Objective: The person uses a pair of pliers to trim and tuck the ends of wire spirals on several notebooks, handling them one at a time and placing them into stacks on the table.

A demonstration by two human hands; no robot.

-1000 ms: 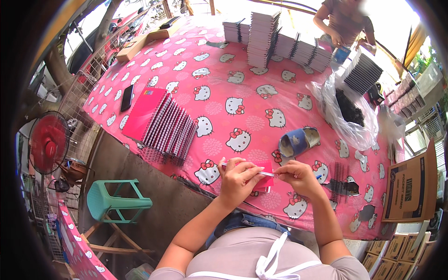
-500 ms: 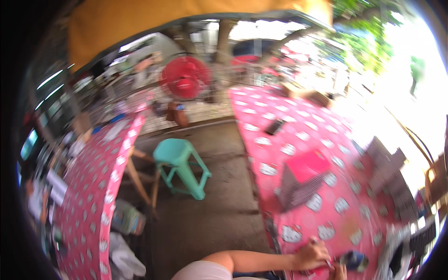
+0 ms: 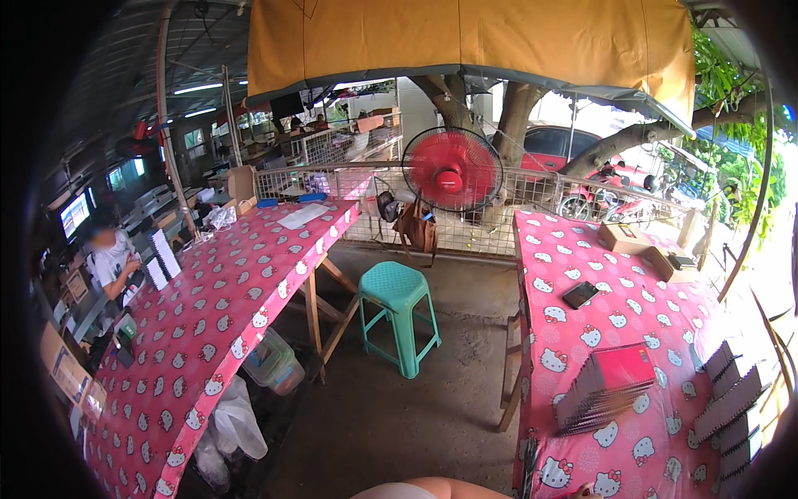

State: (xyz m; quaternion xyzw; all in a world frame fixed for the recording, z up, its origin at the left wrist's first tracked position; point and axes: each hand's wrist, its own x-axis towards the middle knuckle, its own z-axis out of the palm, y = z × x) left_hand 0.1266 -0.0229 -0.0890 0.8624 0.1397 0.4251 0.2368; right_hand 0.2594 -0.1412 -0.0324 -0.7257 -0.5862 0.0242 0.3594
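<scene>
Only a sliver of my left hand (image 3: 587,492) shows at the lower edge, over the pink patterned table cover (image 3: 586,453). Its fingers are cut off, so whatever they hold is hidden. My bent left arm (image 3: 461,489) crosses the bottom of the picture beside a pale sleeve. The right hand lies outside the picture. Nearest beyond the left hand is a leaning stack of spiral-bound notebooks (image 3: 611,382) with a red cover on top. Further right, more notebook stacks (image 3: 731,407) with pale page edges stand along the table's side.
A dark phone (image 3: 580,293) and open cardboard boxes (image 3: 625,239) lie farther up the right table. A green plastic stool (image 3: 399,320) stands between it and the left table (image 3: 208,320). Behind are a red fan (image 3: 453,170) and wire fence (image 3: 332,179). Another person (image 3: 112,262) is at far left.
My view has swung to the right table's left and steadied from a blur. Both hands, seen close together over the table before, have dropped to or past the lower edge.
</scene>
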